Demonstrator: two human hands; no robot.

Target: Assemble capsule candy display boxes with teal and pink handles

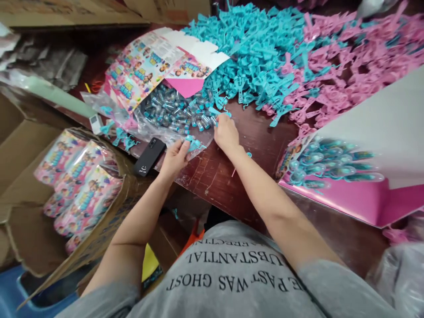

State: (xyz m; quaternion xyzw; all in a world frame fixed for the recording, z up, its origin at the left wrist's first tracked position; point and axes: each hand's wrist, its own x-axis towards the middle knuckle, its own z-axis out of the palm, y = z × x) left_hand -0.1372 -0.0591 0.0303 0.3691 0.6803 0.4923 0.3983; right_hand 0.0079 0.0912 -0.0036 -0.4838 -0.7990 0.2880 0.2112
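A blue plastic piece [196, 143] is pinched by the left hand [176, 158] near the clear vials [177, 108]. The right hand [227, 133] is curled at another blue piece [217, 111]; its grip cannot be told.

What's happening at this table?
At the table, a person's left hand holds a blue plastic piece. The right hand is at another blue piece, its grip unclear, beside small capped tubes. Blue parts and pink parts are heaped beyond; an open box at right holds bluish items.
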